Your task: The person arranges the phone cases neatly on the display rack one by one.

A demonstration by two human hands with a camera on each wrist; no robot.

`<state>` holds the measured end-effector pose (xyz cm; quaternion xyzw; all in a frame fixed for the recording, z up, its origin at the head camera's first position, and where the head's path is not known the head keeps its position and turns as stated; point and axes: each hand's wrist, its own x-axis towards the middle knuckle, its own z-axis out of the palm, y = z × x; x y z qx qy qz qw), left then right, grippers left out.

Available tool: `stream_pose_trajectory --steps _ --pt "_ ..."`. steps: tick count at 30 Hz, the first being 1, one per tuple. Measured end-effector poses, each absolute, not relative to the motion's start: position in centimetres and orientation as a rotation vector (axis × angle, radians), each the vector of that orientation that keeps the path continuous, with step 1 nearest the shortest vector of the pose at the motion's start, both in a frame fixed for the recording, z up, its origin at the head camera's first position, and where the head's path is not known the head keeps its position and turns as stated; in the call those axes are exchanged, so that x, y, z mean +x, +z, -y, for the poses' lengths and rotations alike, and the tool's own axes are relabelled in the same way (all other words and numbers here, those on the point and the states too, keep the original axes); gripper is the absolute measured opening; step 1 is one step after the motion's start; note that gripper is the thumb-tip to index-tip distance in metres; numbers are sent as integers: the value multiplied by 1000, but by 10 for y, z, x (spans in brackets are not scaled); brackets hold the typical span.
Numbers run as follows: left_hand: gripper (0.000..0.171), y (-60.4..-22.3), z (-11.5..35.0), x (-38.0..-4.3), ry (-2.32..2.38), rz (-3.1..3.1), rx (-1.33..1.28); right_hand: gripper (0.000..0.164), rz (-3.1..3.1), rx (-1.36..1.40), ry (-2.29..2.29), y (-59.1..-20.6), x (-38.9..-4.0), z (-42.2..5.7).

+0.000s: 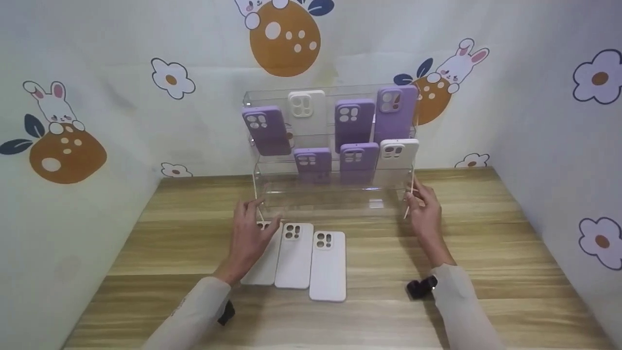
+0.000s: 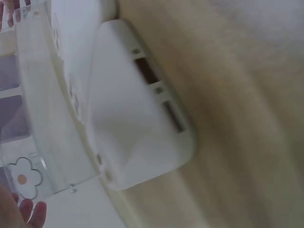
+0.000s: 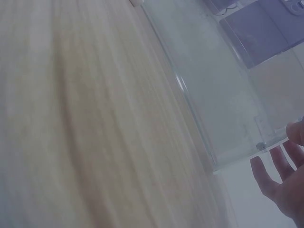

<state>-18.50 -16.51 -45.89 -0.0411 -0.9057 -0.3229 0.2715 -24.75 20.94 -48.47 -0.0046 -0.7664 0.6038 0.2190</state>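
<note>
A clear tiered display rack (image 1: 335, 198) stands on the table, holding several purple phone cases (image 1: 358, 124) and two white phone cases (image 1: 307, 121). My right hand (image 1: 425, 210) grips the rack's right side panel, its thumb (image 3: 295, 133) on the inner side and the fingers outside. At the opposite side, my left hand (image 1: 250, 233) has its fingers spread by the left panel, with the thumb stretched toward the front. Three white phone cases (image 1: 328, 272) lie in a row before the rack; the leftmost is partly hidden under the left hand.
The wooden table (image 1: 486, 272) runs back to walls printed with rabbits, oranges and flowers (image 1: 173, 78). Inside the rack's low front tier is a small pale rectangle (image 1: 376, 203). Dark wrist cameras sit below both sleeves (image 1: 461, 304).
</note>
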Motion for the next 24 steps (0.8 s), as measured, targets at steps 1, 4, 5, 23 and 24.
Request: stream_pose_trajectory --steps 1,4,5,23,24 --pt "59 -462 166 -184 -883 2476 -86 47 2118 -9 1670 -486 -248 -210" --pt "63 -469 167 -181 -914 2611 18 48 2116 -7 1671 -486 -247 -212" --pt "65 -471 168 -181 -925 2651 51 48 2119 -7 1670 -486 -247 -212" --pt "98 -483 186 -172 -810 3069 257 49 2132 -18 1653 -488 -248 -211" --pt "97 -483 187 -172 -805 3074 259 49 2130 -18 1656 -488 -248 -211"
